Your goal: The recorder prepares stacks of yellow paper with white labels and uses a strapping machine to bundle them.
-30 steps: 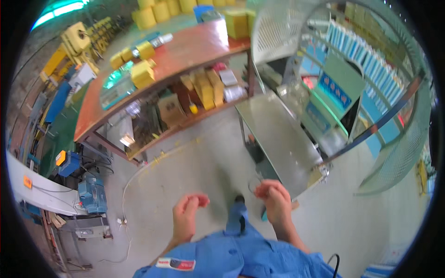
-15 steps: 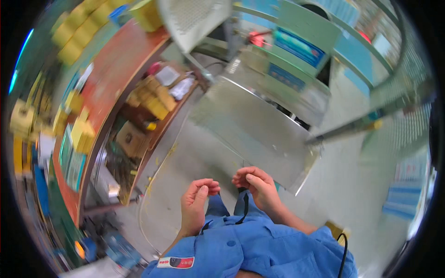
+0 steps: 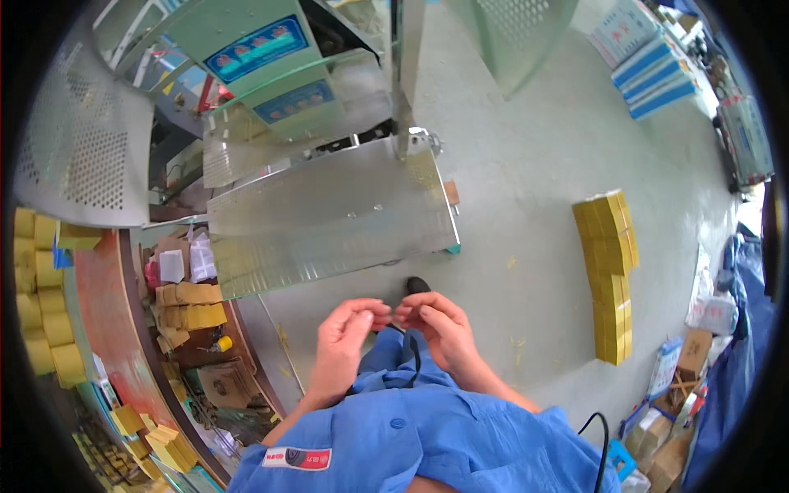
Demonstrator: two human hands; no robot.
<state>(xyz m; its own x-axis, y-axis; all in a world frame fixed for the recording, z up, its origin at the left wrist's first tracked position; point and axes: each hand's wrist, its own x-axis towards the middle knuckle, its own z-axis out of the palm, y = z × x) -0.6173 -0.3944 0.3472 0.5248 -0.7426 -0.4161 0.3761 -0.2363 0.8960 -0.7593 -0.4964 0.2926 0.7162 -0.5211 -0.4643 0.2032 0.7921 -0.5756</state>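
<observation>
My left hand [image 3: 340,338] is raised in front of my waist, fingers loosely curled and the thumb a little apart from them. Facing it, my right hand [image 3: 442,330] has the same loose curl. Their fingertips nearly meet, and I see nothing held in either. Just beyond them is a machine's flat metal table [image 3: 329,218], which neither hand touches. My blue work jacket [image 3: 411,435] fills the near edge, and a dark shoe [image 3: 417,285] shows on the floor beyond my hands.
The pale green machine [image 3: 255,57] stands behind the metal table, with a perforated guard [image 3: 78,140] to its left. A red-topped bench [image 3: 103,283] with a cluttered shelf runs along the left. Yellow stacked bundles [image 3: 608,271] stand on the floor [image 3: 509,214] at right; boxes [image 3: 657,82] lie farther back.
My view has swung to the right, so the machine and bench now sit farther left and the yellow floor stack shows. My hands have drawn closer together.
</observation>
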